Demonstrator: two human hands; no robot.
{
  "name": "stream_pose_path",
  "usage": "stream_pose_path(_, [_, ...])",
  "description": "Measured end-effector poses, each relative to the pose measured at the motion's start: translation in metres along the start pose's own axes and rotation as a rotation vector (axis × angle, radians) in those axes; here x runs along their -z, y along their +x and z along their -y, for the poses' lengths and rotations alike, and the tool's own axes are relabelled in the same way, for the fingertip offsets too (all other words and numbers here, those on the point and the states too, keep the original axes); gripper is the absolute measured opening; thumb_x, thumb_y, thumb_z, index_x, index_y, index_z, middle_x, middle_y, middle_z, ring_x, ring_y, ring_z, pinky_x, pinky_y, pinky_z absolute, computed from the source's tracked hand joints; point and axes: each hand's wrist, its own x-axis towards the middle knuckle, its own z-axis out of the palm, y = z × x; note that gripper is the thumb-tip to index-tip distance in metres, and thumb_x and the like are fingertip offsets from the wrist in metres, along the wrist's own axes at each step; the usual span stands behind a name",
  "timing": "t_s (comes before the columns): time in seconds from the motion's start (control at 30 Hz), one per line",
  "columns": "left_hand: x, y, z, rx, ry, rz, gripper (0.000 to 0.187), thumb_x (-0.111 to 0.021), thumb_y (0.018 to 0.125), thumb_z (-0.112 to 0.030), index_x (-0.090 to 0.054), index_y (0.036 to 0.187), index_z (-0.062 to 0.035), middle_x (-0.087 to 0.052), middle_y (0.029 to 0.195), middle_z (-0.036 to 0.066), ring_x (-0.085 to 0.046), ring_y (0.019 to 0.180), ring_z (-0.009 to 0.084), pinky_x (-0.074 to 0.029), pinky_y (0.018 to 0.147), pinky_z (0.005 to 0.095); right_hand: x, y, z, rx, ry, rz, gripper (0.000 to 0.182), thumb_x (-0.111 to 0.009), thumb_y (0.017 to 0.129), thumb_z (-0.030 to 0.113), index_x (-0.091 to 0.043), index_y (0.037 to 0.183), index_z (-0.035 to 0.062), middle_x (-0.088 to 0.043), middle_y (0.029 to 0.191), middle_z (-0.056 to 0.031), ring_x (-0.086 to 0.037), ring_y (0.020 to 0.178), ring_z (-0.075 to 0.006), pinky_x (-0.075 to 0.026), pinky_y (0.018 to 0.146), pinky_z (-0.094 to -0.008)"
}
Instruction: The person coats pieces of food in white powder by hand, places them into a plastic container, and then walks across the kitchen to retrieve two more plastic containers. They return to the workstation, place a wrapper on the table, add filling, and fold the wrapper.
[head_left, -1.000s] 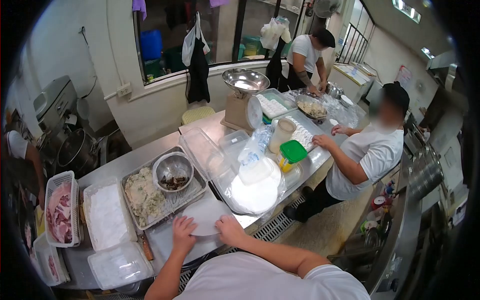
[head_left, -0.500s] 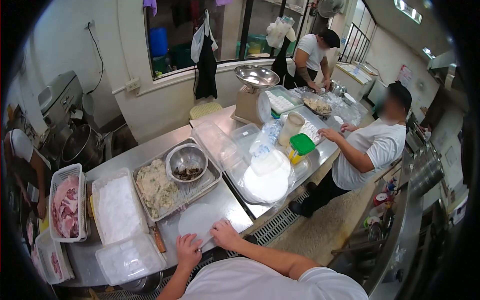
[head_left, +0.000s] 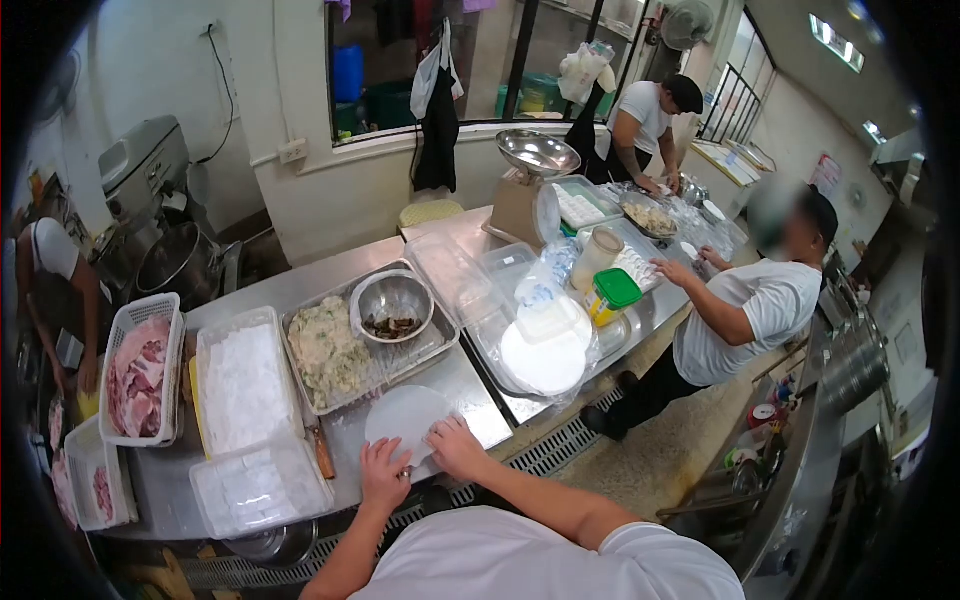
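Note:
A thin, round, translucent white wrapper (head_left: 408, 412) lies flat on the steel table in front of me. My left hand (head_left: 385, 475) has its curled fingers on the wrapper's near left edge. At the near right edge, my right hand (head_left: 457, 447) bends its fingers over the rim. Whatever may lie under the fingertips is hidden. Just beyond the wrapper is a metal tray (head_left: 398, 378) of pale, green-flecked filling (head_left: 325, 352). A steel bowl (head_left: 420, 332) with dark brown pieces sits in that tray. A wooden-handled tool (head_left: 322, 455) rests left of my left hand.
To the left are white-filled plastic containers (head_left: 262, 488) and a basket (head_left: 180, 380) of raw meat (head_left: 140, 375). On the right stand a stack of round white sheets (head_left: 540, 360), a green-lidded tub (head_left: 612, 295) and a scale (head_left: 525, 205). Co-workers (head_left: 750, 310) stand right and far back; another person's arm shows left.
The camera view has shifted, so the scene sits slightly further right in the frame. Both my hands stay at the wrapper's near edge, with little change in the fingers.

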Motion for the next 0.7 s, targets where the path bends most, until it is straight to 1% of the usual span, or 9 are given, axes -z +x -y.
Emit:
stream_pose_path(0.17, [-0.004, -0.009, 0.0, 0.055, 0.049, 0.007, 0.044, -0.073, 0.072, -0.004, -0.077, 0.114, -0.0174, -0.065, 0.138, 0.011, -0.054, 0.133, 0.0391, -0.034, 0.119, 0.0636, -0.011, 0.001, -0.003, 0.029, -0.123, 0.062, 0.036, -0.078, 0.073, 0.013, -0.07, 0.108, 0.0082, -0.063, 0.113, -0.0141, -0.058, 0.114, -0.0342, -0.041, 0.108, -0.0513])
stream_pose_path(0.27, [-0.007, -0.016, -0.003, 0.093, 0.067, 0.003, 0.044, -0.073, 0.072, -0.004, -0.077, 0.114, -0.0171, -0.065, 0.138, 0.012, -0.054, 0.134, 0.0394, -0.034, 0.119, 0.0638, -0.008, -0.001, -0.009, 0.068, -0.106, 0.083, 0.032, -0.077, 0.073, 0.014, -0.069, 0.104, 0.0082, -0.063, 0.111, -0.0136, -0.058, 0.113, -0.0342, -0.043, 0.102, -0.0493])
stream_pose_path(0.43, [-0.011, -0.017, -0.01, 0.176, 0.16, -0.012, 0.042, -0.074, 0.074, -0.005, -0.077, 0.114, -0.0158, -0.065, 0.138, 0.012, -0.054, 0.134, 0.0388, -0.035, 0.119, 0.063, -0.004, 0.005, -0.023, 0.08, -0.077, 0.081, 0.021, -0.072, 0.076, 0.017, -0.066, 0.094, 0.0095, -0.061, 0.101, -0.0137, -0.061, 0.103, -0.0351, -0.047, 0.09, -0.0508])
stream_pose_path(0.47, [-0.01, -0.016, -0.01, 0.178, 0.164, -0.01, 0.04, -0.075, 0.075, -0.006, -0.077, 0.114, -0.0157, -0.065, 0.138, 0.012, -0.055, 0.134, 0.0386, -0.035, 0.118, 0.0621, -0.019, 0.007, -0.032, 0.105, -0.052, 0.05, 0.02, -0.071, 0.075, 0.018, -0.064, 0.091, 0.0095, -0.061, 0.096, -0.0142, -0.062, 0.098, -0.0359, -0.048, 0.085, -0.0512])
stream_pose_path(0.5, [-0.012, -0.017, -0.009, 0.19, 0.19, 0.012, 0.04, -0.076, 0.075, -0.007, -0.077, 0.114, -0.0161, -0.065, 0.138, 0.012, -0.055, 0.134, 0.0383, -0.036, 0.118, 0.0611, -0.013, 0.01, -0.03, 0.126, -0.02, 0.007, 0.018, -0.07, 0.073, 0.016, -0.063, 0.088, 0.0092, -0.061, 0.092, -0.0138, -0.062, 0.096, -0.0362, -0.048, 0.083, -0.0507])
stream_pose_path(0.57, [-0.007, -0.019, -0.009, 0.225, 0.196, 0.071, 0.041, -0.078, 0.077, -0.008, -0.076, 0.117, -0.0173, -0.065, 0.139, 0.011, -0.054, 0.137, 0.0367, -0.036, 0.119, 0.0596, -0.02, 0.012, -0.034, 0.108, 0.009, 0.073, 0.018, -0.07, 0.072, 0.016, -0.064, 0.088, 0.0086, -0.062, 0.091, -0.0138, -0.062, 0.097, -0.0366, -0.048, 0.085, -0.0518])
stream_pose_path(0.6, [-0.004, -0.017, -0.014, 0.297, 0.178, 0.11, 0.041, -0.078, 0.079, -0.009, -0.077, 0.119, -0.0187, -0.064, 0.141, 0.011, -0.053, 0.138, 0.0354, -0.035, 0.12, 0.0582, -0.016, 0.012, -0.032, 0.077, -0.023, 0.114, 0.02, -0.071, 0.072, 0.015, -0.067, 0.09, 0.0085, -0.064, 0.095, -0.014, -0.062, 0.099, -0.0368, -0.048, 0.088, -0.0526])
stream_pose_path(0.67, [-0.006, -0.022, -0.012, 0.327, 0.142, 0.092, 0.038, -0.077, 0.082, -0.01, -0.079, 0.119, -0.0197, -0.063, 0.144, 0.01, -0.052, 0.141, 0.035, -0.034, 0.122, 0.0567, -0.011, 0.009, -0.032, 0.036, 0.027, 0.155, 0.027, -0.072, 0.073, 0.014, -0.073, 0.099, 0.0082, -0.068, 0.102, -0.0124, -0.062, 0.105, -0.0356, -0.046, 0.097, -0.0513])
stream_pose_path(0.7, [-0.003, -0.02, -0.014, 0.329, 0.135, 0.096, 0.037, -0.077, 0.083, -0.011, -0.079, 0.118, -0.0196, -0.063, 0.145, 0.01, -0.051, 0.141, 0.0351, -0.034, 0.122, 0.0566, -0.008, 0.006, -0.033, 0.055, 0.059, 0.126, 0.027, -0.073, 0.074, 0.014, -0.075, 0.1, 0.0088, -0.068, 0.102, -0.0118, -0.062, 0.106, -0.0351, -0.046, 0.097, -0.051])
